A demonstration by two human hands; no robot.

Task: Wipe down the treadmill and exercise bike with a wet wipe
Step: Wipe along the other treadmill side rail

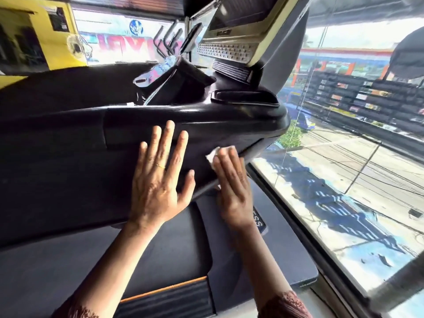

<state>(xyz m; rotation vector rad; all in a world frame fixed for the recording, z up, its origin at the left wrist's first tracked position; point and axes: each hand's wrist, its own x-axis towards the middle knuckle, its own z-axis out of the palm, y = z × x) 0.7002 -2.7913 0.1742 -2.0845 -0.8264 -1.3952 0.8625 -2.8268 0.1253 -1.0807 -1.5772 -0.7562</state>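
A: How many of each?
B: One left hand and one right hand, so two.
A: And the rest?
B: One wipe, one treadmill, one screen, one ring.

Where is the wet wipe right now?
In the head view, right of centre: the wet wipe lies under the fingers of the right hand, pressed against the lower right edge of the treadmill console, beside the flat left hand.
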